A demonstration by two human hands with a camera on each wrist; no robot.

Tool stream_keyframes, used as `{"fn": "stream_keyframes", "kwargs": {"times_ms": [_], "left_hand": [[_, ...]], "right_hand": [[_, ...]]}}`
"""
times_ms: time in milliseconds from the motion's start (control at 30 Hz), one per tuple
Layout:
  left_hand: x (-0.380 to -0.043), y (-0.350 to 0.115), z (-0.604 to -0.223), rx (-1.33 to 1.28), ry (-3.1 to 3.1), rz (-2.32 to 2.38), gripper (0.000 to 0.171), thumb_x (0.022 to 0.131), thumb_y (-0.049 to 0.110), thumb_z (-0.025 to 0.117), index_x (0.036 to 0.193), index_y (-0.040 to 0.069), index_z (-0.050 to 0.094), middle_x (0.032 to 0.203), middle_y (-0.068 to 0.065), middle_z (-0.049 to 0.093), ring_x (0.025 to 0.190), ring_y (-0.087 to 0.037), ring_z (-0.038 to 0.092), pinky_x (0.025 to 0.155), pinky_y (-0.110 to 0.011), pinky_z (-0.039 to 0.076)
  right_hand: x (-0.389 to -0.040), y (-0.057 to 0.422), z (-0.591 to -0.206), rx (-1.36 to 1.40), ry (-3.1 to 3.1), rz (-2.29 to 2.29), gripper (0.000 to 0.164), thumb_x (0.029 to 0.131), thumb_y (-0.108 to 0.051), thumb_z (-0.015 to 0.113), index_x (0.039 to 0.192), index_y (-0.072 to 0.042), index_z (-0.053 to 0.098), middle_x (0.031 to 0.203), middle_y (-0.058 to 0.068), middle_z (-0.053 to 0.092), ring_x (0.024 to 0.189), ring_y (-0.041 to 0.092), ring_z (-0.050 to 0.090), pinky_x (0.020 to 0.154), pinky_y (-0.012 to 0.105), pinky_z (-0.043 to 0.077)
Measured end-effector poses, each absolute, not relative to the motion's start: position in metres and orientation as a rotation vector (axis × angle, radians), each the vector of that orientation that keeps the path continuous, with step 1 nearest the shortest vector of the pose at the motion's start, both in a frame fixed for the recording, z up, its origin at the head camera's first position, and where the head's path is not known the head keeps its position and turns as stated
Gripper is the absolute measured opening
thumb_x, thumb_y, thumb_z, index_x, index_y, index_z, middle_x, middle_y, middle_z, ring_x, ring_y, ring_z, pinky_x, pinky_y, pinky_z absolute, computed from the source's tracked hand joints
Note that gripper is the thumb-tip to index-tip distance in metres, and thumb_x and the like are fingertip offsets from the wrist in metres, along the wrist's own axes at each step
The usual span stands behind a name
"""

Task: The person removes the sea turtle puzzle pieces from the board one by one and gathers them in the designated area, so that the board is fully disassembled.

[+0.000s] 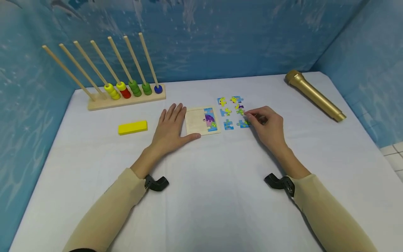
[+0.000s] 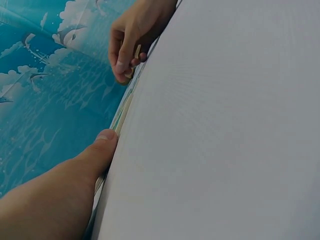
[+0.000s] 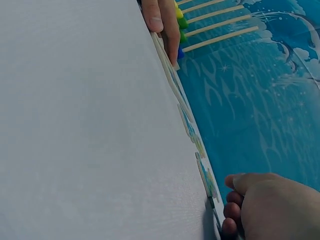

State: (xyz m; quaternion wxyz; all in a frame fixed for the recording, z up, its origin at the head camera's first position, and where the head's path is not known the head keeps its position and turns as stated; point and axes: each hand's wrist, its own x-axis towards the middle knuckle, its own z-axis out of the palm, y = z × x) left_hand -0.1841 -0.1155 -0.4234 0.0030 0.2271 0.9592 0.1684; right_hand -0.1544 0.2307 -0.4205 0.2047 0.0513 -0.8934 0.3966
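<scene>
A shallow wooden puzzle board (image 1: 194,121) lies on the white table, its right part filled with joined pieces showing a purple and blue picture (image 1: 210,119). My left hand (image 1: 170,131) rests at the board's left side, fingers spread and thumb along its near edge. To the right of the board, my right hand (image 1: 267,126) pinches a small puzzle piece (image 2: 137,51), whose wooden edge shows between the fingers in the left wrist view. Several loose puzzle pieces (image 1: 228,124) lie between the board and my right hand.
Behind my left hand stands a wooden bead rack (image 1: 126,99) with tall pegs and coloured beads. A yellow block (image 1: 133,127) lies left of the hand. At the back right is a gold microphone-shaped object (image 1: 315,95). Blue curtains (image 1: 236,42) border the table.
</scene>
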Motion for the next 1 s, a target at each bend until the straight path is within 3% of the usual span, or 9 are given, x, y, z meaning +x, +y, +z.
{"fn": "stream_keyframes", "kwargs": {"times_ms": [100,467,700,1000], "left_hand": [[-0.183,-0.115,-0.425,0.714,3.012,0.525,0.113,0.089,0.081,0.058,0.170,0.012,0.021,0.177,-0.009,0.017,0.165,-0.030,0.006,0.133,-0.053,-0.001],[-0.184,-0.115,-0.425,0.727,3.024,0.520,0.113,0.088,0.081,0.059,0.169,0.011,0.022,0.177,-0.009,0.017,0.165,-0.030,0.007,0.134,-0.053,-0.001],[-0.185,-0.117,-0.427,0.726,3.027,0.518,0.112,0.089,0.080,0.059,0.169,0.011,0.022,0.177,-0.009,0.017,0.165,-0.030,0.007,0.134,-0.053,0.000],[-0.185,-0.117,-0.425,0.724,3.022,0.511,0.113,0.089,0.083,0.056,0.170,0.012,0.021,0.178,-0.008,0.016,0.166,-0.029,0.006,0.134,-0.053,-0.001]], "right_hand": [[-0.154,0.230,-0.422,0.168,-2.454,1.117,0.018,0.100,-0.021,0.075,0.109,-0.007,0.082,0.100,0.006,0.074,0.084,0.001,0.057,0.071,0.013,0.044],[-0.162,0.188,-0.414,0.391,-2.320,1.171,0.012,0.099,-0.012,0.075,0.105,-0.003,0.080,0.094,0.009,0.073,0.078,0.012,0.058,0.069,0.024,0.047],[-0.184,0.145,-0.410,0.387,-2.370,1.225,0.017,0.104,-0.015,0.068,0.108,-0.003,0.078,0.098,0.010,0.077,0.080,0.019,0.061,0.071,0.029,0.047],[-0.212,0.114,-0.408,0.227,-2.438,1.206,0.029,0.106,-0.023,0.062,0.091,-0.005,0.078,0.084,0.010,0.068,0.077,0.022,0.057,0.071,0.029,0.040]]}}
